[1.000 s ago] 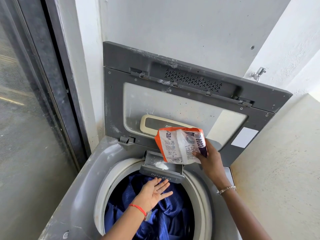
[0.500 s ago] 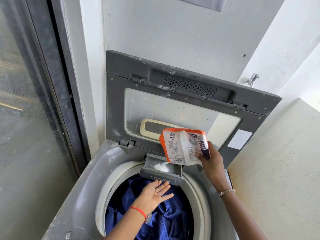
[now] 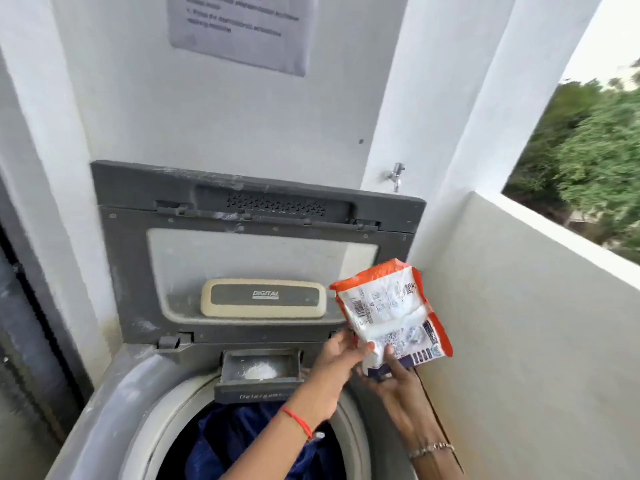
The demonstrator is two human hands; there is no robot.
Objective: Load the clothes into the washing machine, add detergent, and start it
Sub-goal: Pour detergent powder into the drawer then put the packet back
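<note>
A grey top-loading washing machine (image 3: 114,403) stands with its lid (image 3: 131,258) raised against the wall. Blue clothes (image 3: 228,441) fill the drum. The pulled-out detergent drawer (image 3: 258,375) holds a small heap of white powder (image 3: 259,370). An orange and white detergent packet (image 3: 391,313) is upright, to the right of the drawer. My right hand (image 3: 391,375) grips its lower edge from below. My left hand (image 3: 337,355) reaches across the drum and touches the packet's lower left corner.
A low cream wall (image 3: 519,341) runs close along the machine's right side, with trees beyond it. A tap (image 3: 396,174) sticks out of the wall behind the lid. A paper notice (image 3: 239,29) hangs above. A dark door frame (image 3: 31,323) lies to the left.
The packet has moved right and up, away from the drawer, and turned upright. My left hand has risen from above the clothes to the packet. The view has tilted upward.
</note>
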